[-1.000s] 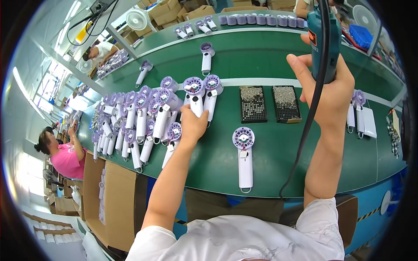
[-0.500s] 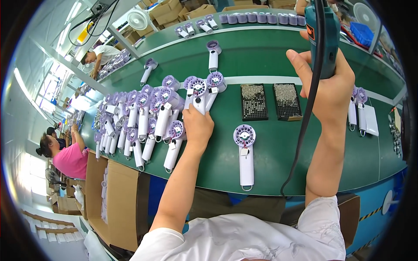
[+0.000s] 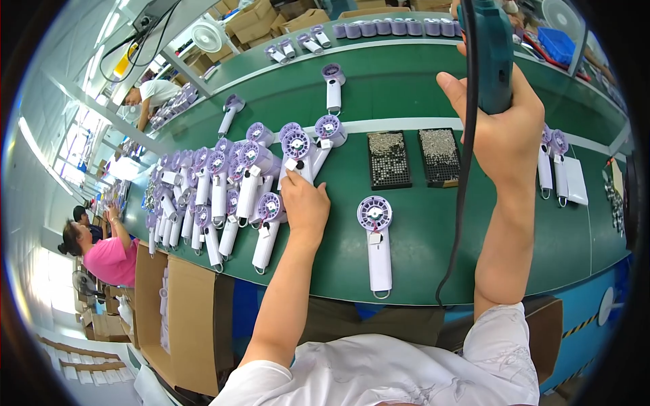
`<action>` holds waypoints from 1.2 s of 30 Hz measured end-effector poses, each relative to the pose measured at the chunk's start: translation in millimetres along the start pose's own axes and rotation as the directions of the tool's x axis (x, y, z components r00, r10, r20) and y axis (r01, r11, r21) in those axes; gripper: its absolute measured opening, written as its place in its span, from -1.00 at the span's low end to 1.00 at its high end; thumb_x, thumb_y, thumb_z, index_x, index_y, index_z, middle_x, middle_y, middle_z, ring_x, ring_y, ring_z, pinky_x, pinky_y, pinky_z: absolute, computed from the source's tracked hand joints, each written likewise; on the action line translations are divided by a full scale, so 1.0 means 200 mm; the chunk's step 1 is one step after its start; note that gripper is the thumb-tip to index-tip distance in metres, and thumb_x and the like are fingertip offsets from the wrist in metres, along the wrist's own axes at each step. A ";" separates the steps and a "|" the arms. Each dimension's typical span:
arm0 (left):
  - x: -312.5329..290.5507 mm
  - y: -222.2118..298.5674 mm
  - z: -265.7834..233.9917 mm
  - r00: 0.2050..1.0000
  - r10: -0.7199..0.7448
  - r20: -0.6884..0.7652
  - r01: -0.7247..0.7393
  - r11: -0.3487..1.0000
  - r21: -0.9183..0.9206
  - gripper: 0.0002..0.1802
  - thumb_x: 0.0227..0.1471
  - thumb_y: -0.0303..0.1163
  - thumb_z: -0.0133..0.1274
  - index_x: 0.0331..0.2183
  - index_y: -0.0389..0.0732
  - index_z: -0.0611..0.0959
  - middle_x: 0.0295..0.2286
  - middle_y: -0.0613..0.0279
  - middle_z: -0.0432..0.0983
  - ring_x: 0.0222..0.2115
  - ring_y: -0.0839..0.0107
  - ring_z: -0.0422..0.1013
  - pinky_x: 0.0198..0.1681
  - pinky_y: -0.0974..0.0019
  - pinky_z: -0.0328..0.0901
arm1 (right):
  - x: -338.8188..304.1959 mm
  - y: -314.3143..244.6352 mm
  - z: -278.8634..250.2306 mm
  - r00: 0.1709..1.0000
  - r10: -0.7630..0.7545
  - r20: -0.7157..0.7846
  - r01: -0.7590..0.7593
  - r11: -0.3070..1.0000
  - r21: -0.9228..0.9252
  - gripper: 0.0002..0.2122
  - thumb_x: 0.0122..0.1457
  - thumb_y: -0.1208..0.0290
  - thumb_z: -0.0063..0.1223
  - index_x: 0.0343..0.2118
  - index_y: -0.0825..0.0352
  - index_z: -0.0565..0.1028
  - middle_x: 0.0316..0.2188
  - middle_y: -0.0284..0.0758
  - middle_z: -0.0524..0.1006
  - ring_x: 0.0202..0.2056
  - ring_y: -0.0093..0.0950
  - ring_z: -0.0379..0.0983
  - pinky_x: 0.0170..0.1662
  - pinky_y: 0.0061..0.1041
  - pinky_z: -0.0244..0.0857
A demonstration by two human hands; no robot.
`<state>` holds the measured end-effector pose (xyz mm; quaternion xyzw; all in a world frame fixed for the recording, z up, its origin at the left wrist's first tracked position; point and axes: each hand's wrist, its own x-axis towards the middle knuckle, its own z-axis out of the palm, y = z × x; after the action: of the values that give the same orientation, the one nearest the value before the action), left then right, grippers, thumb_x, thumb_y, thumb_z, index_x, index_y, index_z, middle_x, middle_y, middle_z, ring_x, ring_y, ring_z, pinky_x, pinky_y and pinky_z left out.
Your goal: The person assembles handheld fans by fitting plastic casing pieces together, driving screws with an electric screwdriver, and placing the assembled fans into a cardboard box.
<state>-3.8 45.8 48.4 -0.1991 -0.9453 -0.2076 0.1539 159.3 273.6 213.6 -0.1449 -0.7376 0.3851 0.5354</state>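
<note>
My left hand is closed around the lower handle of a white and lilac handheld fan at the right edge of a crowded group. A small white tag hangs against that fan's handle. My right hand is raised high, gripping a teal electric screwdriver with a black cord; the tool's tip lies outside the picture. Between my arms, a single handheld fan lies on the green table, its round head facing up and its handle loop toward me.
Two black trays of small screws sit ahead. Many fans crowd the left. Lilac fan heads line the far bench. At right lie more fans. An open carton stands below left. Several people work nearby.
My left hand has drawn its fan slightly left and toward me, away from the fan beside it. My right hand still holds the screwdriver up. The whole view has shifted a little.
</note>
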 end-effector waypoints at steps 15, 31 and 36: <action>0.69 0.42 -0.03 0.897 0.418 -0.142 -0.408 0.908 0.091 -0.65 0.01 -0.21 0.23 -0.37 -0.36 0.66 -0.37 -0.17 0.58 -0.29 -0.09 0.53 -0.20 0.00 0.42 | 0.08 0.16 -0.02 0.996 -0.039 -0.081 0.033 0.997 -0.076 -0.79 0.10 0.40 0.35 -0.27 0.36 0.58 -0.63 -0.49 0.51 -0.56 -0.70 0.41 -0.48 -0.65 0.25; 1.39 0.61 0.70 0.809 0.038 0.586 -0.071 0.997 0.033 -0.60 -0.14 -0.23 0.25 -0.32 -0.38 0.71 -0.34 -0.05 0.65 -0.46 0.08 0.61 -0.47 0.14 0.52 | -0.08 0.48 -0.45 0.901 -0.210 0.379 0.277 0.952 -0.130 -0.74 -0.02 0.52 0.24 -0.21 0.41 0.58 -0.58 -0.36 0.51 -0.60 -0.58 0.43 -0.53 -0.51 0.27; 1.41 0.52 0.56 0.865 0.027 0.501 0.039 0.992 -0.120 -0.63 -0.13 -0.23 0.28 -0.45 -0.41 0.67 -0.46 -0.03 0.61 -0.56 0.13 0.56 -0.55 0.16 0.45 | -0.27 0.48 -0.48 0.611 -0.324 0.722 0.632 0.749 -0.199 -0.52 -0.05 0.40 0.37 0.00 0.27 0.53 -0.16 -0.21 0.57 -0.03 -0.15 0.46 0.04 -0.17 0.40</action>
<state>-228.0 272.3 90.7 -0.2527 -0.9383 -0.2086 -0.1104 248.0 343.4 120.7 0.0899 -0.9516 0.0726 0.2848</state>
